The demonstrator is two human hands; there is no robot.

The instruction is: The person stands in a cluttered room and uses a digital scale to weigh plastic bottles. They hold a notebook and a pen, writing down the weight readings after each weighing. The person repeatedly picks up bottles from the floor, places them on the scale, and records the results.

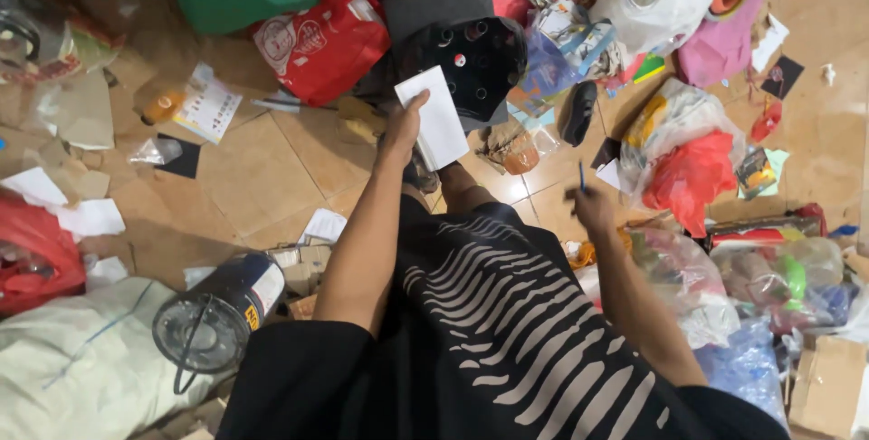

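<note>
White card (436,119), long axis tilted up-left, pinched shut in left hand (401,132); blue pen (581,176), upright, gripped in closed right hand (593,209), just right and lower.

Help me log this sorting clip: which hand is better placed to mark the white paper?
Probably the right hand: it grips a thin blue pen, free beside the paper. The left hand is occupied holding the white paper up.
</note>
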